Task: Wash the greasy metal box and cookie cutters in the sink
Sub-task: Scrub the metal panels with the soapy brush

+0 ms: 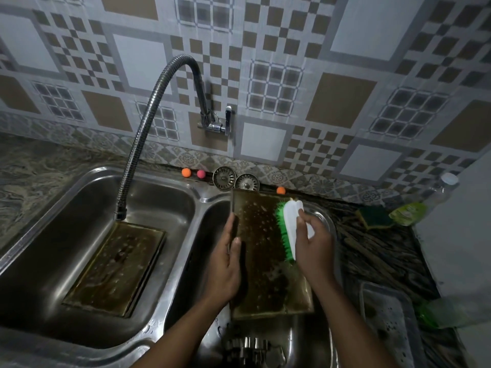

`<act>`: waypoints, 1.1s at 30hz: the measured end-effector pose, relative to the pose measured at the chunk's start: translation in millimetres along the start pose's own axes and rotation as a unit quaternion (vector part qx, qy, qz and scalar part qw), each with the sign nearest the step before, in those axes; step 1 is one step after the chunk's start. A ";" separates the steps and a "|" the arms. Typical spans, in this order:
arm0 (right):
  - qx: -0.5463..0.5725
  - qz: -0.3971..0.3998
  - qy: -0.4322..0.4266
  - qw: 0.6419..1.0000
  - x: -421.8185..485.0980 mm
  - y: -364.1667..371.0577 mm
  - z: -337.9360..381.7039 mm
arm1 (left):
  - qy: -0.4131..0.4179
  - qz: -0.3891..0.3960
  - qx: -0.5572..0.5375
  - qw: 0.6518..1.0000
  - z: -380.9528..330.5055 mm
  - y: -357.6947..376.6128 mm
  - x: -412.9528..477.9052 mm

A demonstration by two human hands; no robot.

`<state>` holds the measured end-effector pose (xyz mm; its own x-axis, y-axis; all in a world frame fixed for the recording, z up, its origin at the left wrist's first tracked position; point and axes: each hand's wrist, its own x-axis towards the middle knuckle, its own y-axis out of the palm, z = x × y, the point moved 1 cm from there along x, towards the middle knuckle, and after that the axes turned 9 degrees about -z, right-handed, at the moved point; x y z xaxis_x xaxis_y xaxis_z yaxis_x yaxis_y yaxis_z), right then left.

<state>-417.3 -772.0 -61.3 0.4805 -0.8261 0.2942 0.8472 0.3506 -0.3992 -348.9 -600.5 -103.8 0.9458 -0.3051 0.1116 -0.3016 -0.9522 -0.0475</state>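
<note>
Now scrubbing the box (261,274), tilted up in the right basin.

Head view: gripping the box's left edge with the left hand (228,264), fingers curled round the rim. Clutching the brush (288,229) in the right hand (313,248), green bristles pressed to the greasy, sud-flecked face near its right side. Far edge leaning at the sink (207,197) rim. Flat in the left basin under the tap (148,123), the other half (117,264), equally brown. Heaped at the near end of the right basin, the cutters (249,346), seemingly unwashed. Judged early to midway. Next: sweep the brush across the film, keep the left grip firm against greasy slip, then rinse; no water seen running.
</note>
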 end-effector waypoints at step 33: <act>0.081 0.120 -0.007 0.990 -111.4 38.6 20.2 | -0.049 -0.159 -0.043 0.985 7.9 -9.7 17.3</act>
<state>-433.5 -657.5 -91.9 0.6739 -0.7051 0.2207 0.7334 0.6023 -0.3153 -328.6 -596.4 -109.2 0.9999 0.0072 0.0109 0.0065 -0.9982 0.0588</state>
